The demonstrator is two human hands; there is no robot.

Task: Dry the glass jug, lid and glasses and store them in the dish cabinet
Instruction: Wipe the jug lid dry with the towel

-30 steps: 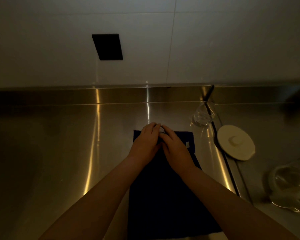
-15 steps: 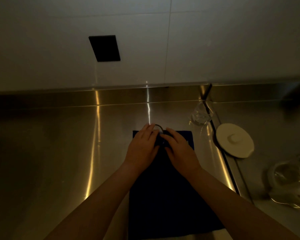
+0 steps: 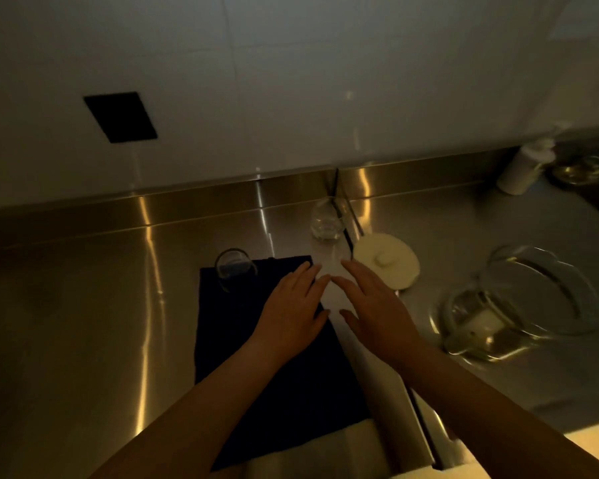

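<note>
The second glass (image 3: pixel 323 221) stands upright beyond both hands, nearer the right hand (image 3: pixel 374 305); a first glass (image 3: pixel 235 271) rests on the cloth (image 3: pixel 256 375). Fingers of both, left hand (image 3: pixel 291 311) included, are spread, nothing held.

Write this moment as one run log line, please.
hands: left and right open, holding nothing | glass upright on towel | second glass, lid, jug on counter
</note>
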